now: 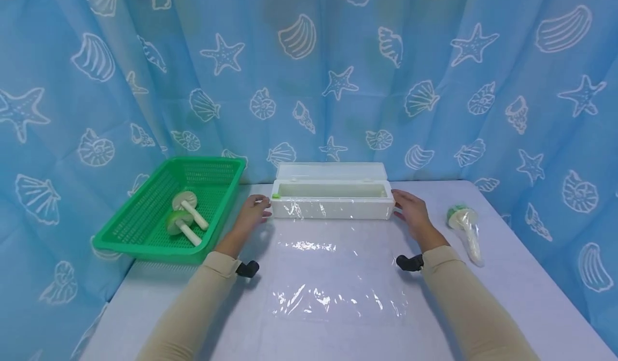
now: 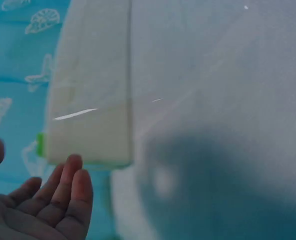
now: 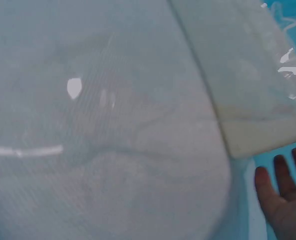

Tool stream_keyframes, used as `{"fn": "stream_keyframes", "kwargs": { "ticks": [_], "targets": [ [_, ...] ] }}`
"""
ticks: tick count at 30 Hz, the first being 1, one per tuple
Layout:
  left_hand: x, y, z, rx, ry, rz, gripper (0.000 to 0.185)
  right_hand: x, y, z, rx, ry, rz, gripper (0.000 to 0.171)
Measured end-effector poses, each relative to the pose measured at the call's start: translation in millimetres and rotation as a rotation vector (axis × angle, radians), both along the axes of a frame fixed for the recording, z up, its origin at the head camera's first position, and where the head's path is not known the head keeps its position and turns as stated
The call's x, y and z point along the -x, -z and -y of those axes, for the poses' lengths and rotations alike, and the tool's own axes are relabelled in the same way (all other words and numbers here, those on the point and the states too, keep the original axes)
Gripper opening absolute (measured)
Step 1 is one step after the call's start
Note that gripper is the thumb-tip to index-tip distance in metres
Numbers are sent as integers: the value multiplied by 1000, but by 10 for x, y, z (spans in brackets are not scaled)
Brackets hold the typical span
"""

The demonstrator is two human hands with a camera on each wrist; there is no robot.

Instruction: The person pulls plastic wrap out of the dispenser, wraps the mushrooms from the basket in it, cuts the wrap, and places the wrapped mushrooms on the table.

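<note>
A long white cling film dispenser (image 1: pixel 333 209) stands at the back of the table with its hinged lid (image 1: pixel 331 170) raised. From its front a sheet of clear cling film (image 1: pixel 333 275) lies out over the table toward me, shiny and a little creased. My left hand (image 1: pixel 252 215) is at the dispenser's left end, beside a small green tab (image 2: pixel 40 145), fingers extended and fingertips close to the end wall. At the opposite end is my right hand (image 1: pixel 412 213), its fingers spread and fairly straight, fingertips right by the corner. Neither hand grips anything.
A green plastic basket (image 1: pixel 232 189) on the left holds two mushroom-shaped things (image 1: pixel 181 222) with white stems. Another mushroom-shaped thing (image 1: pixel 465 232), wrapped in clear film, lies near the table's right edge. Behind the table hangs a blue seashell curtain (image 1: pixel 299 71).
</note>
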State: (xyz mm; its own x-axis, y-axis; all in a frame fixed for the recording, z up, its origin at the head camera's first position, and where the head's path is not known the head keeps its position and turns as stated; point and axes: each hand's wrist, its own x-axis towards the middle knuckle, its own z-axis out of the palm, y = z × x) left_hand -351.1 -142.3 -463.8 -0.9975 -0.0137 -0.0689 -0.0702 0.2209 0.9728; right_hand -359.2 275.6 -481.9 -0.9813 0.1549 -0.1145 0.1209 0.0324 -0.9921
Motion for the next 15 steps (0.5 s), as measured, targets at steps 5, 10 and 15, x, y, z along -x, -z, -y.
{"fn": "stream_keyframes", "kwargs": {
  "ticks": [5,10,15],
  "targets": [
    [-158,-405,75,270,73,-123,40,78,88,-10,-87,58,-96,50],
    [-204,-850,417,414,97,-127,36,143,125,38,-113,106,-129,47],
    [-60,-1077,987,444,160,40,45,179,157,79,-121,111,-118,48]
  ]
}}
